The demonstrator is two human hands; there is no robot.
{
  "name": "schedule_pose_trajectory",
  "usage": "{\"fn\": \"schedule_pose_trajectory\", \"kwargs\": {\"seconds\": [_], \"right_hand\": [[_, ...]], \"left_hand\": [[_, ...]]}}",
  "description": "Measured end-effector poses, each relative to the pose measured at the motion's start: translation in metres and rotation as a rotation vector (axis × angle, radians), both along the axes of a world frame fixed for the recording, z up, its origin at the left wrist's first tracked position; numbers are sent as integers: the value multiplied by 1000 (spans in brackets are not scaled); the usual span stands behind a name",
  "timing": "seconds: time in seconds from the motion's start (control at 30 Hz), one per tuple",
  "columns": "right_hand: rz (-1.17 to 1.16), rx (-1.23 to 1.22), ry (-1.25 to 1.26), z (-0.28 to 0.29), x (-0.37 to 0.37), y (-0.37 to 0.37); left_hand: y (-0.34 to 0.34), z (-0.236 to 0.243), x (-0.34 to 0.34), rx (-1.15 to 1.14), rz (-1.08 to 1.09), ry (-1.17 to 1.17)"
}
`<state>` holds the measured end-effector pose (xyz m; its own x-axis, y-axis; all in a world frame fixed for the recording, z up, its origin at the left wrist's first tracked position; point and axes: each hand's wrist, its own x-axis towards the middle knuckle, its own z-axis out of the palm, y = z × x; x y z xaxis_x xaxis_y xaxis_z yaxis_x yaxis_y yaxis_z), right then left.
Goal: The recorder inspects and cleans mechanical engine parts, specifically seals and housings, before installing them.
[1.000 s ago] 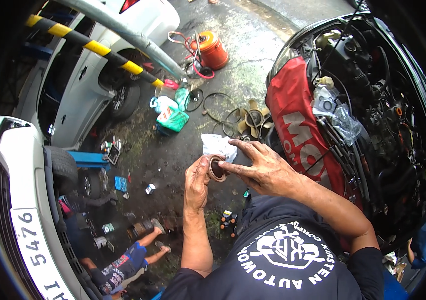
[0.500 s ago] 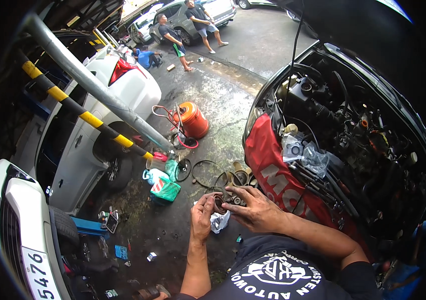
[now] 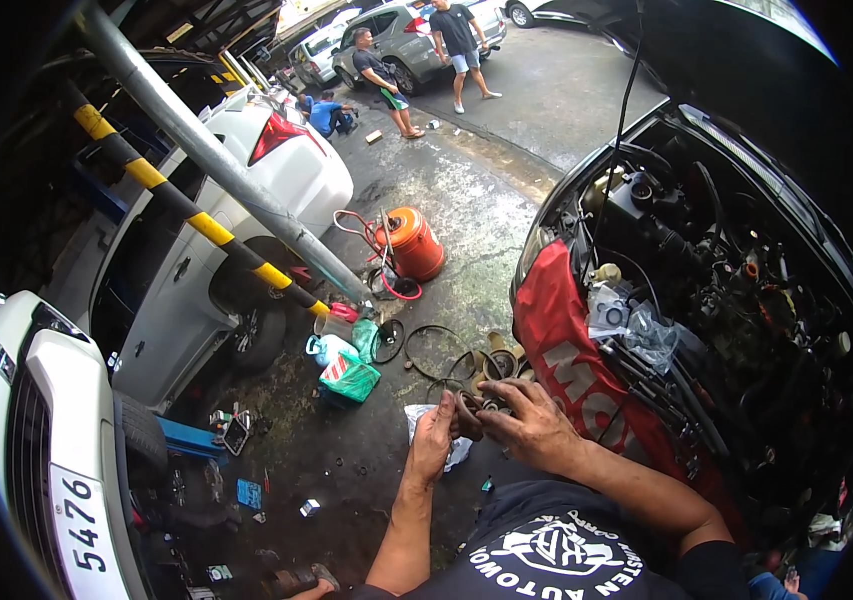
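My left hand [image 3: 430, 440] holds a small brownish metal ring [image 3: 465, 412] upright between thumb and fingers. My right hand [image 3: 536, 428] is on the ring's right side, fingers curled over it and partly hiding it. A crumpled white cloth or bag [image 3: 424, 422] shows just behind and below my hands; whether it is held or lying lower, I cannot tell. Beyond them, a loose fan [image 3: 498, 356] and looped black belts [image 3: 426, 335] lie on the ground.
A car with open engine bay [image 3: 706, 280] and red cover [image 3: 556, 300] is at right, white cars [image 3: 161, 320] at left. A steel pole [image 3: 206, 170], striped bar [image 3: 161, 190], orange tank [image 3: 411, 250] and green bags [image 3: 354, 385] stand ahead. People [image 3: 381, 80] are farther back.
My view has tilted up since a second ago, bringing the people and parked cars into sight. The ring is turned more edge-on, with my right fingers curled further over it.
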<state>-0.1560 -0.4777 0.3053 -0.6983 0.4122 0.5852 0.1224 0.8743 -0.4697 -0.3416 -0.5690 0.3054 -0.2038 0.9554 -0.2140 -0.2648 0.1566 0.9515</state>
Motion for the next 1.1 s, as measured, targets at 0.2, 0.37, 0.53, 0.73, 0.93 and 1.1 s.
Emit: {"fn": "schedule_pose_trajectory", "kwargs": {"seconds": [0.2,0.37,0.53,0.73,0.93,1.1], "right_hand": [[-36,-444,26,-14,-5,0],[49,-678,18,-12,4,1],[161,-449,11,-5,19,3],[71,-187,-61,-6,33,-5],[-45,-75,-122,-2,39,-5],[179,-453,-7,-12,40,-20]], "left_hand": [[-12,-10,13,51,-18,344],[-6,-4,19,243,-60,795],[-7,5,17,202,-53,370],[-11,15,17,252,-52,227],[-15,20,17,249,-124,210],[-14,21,16,268,-141,294]]}}
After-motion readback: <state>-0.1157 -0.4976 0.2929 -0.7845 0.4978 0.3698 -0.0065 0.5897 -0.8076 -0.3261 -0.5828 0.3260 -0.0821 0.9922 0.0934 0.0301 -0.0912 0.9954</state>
